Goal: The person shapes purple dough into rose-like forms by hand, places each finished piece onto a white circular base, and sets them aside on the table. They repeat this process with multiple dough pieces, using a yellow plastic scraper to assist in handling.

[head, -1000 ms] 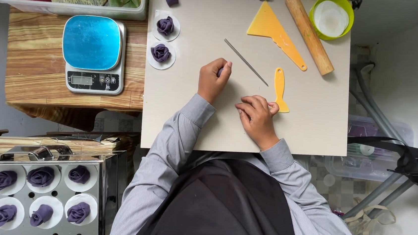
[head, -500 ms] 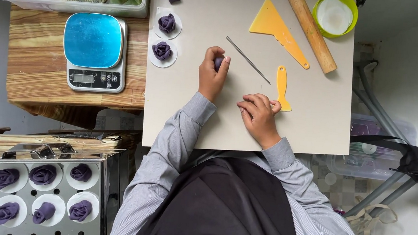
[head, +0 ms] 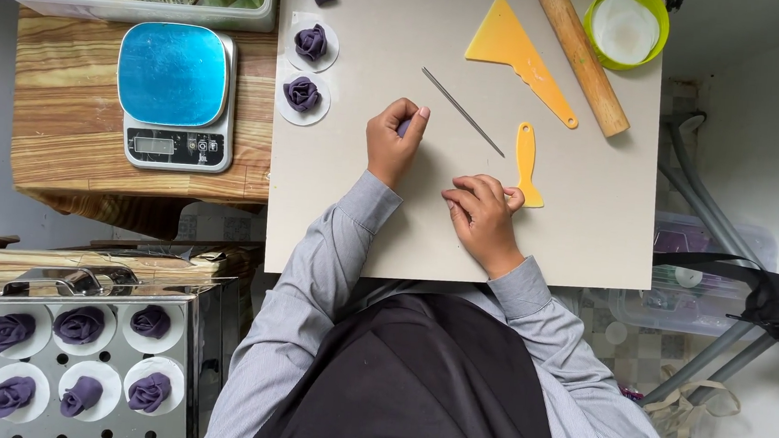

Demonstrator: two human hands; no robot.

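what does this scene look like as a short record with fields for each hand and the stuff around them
left hand: left hand closed on a purple dough piece
right hand: right hand resting on the beige board, fingertips beside the small yellow scraper
between hands: thin metal rod
board top: large yellow scraper, rolling pin, green bowl
finished: dough roses on paper rounds
left of board: blue scale

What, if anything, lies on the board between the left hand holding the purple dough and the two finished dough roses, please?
Nothing visible. The left hand pinches the purple dough piece, and only bare board separates it from the two dough roses. The metal rod lies on the other side.
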